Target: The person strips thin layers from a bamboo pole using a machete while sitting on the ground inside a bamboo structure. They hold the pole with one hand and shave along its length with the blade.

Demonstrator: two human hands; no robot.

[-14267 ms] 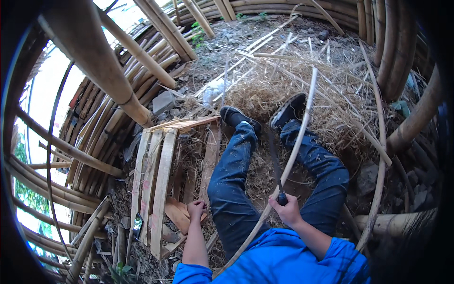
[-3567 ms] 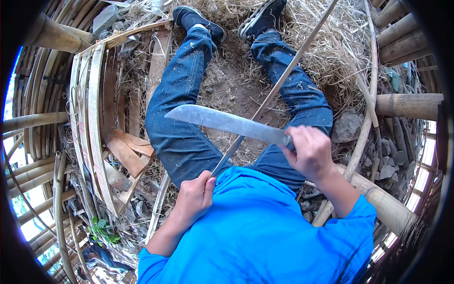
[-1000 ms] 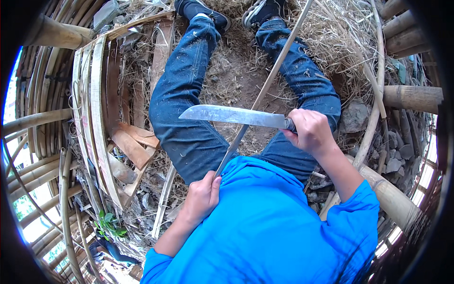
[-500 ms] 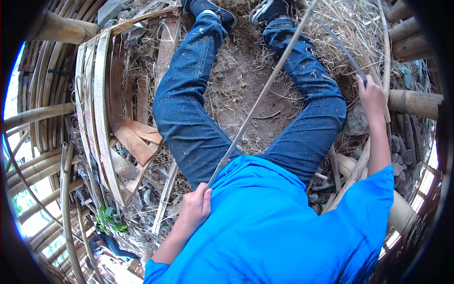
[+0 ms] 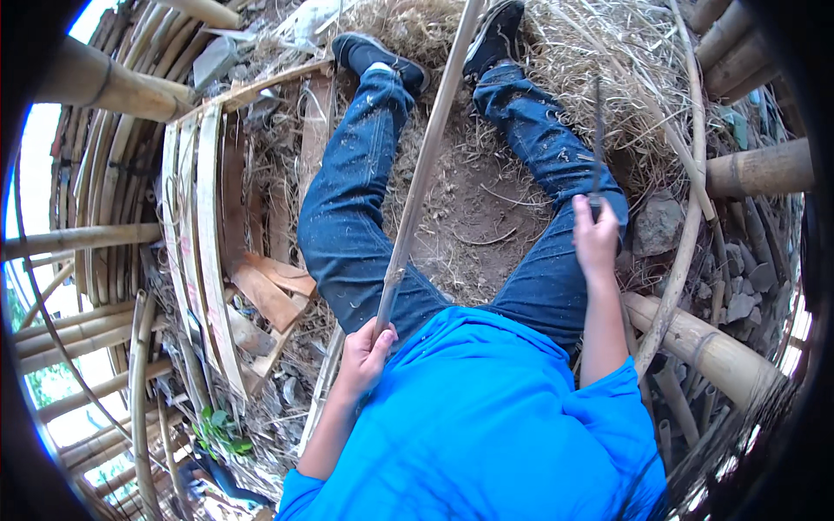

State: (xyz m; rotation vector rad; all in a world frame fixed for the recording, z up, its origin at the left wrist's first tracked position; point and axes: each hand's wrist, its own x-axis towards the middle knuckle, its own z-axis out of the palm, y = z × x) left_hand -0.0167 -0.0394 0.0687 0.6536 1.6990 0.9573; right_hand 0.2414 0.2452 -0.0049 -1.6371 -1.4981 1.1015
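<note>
1. Well, the left hand [image 5: 363, 360] is closed around the stick [image 5: 427, 169], just beside the blue shirt [image 5: 486, 408].
2. The stick is long and thin. From the left hand it goes away from the body and leans a bit to the right. It goes over the left leg [image 5: 343, 217], then over the gap between that and the right leg [image 5: 547, 278]. Its far end runs out of view at the top. I cannot tell where its near end stops.
3. The right hand [image 5: 597, 234] is wrapped around the knife [image 5: 598, 139], over the right leg. The knife points away from the body too, and looks like a thin dark line.
4. So the stick is to the left of the right hand and the knife. They look well apart, with dirt [image 5: 473, 217] showing between. The left hand is the near one, as it holds the stick.
</note>
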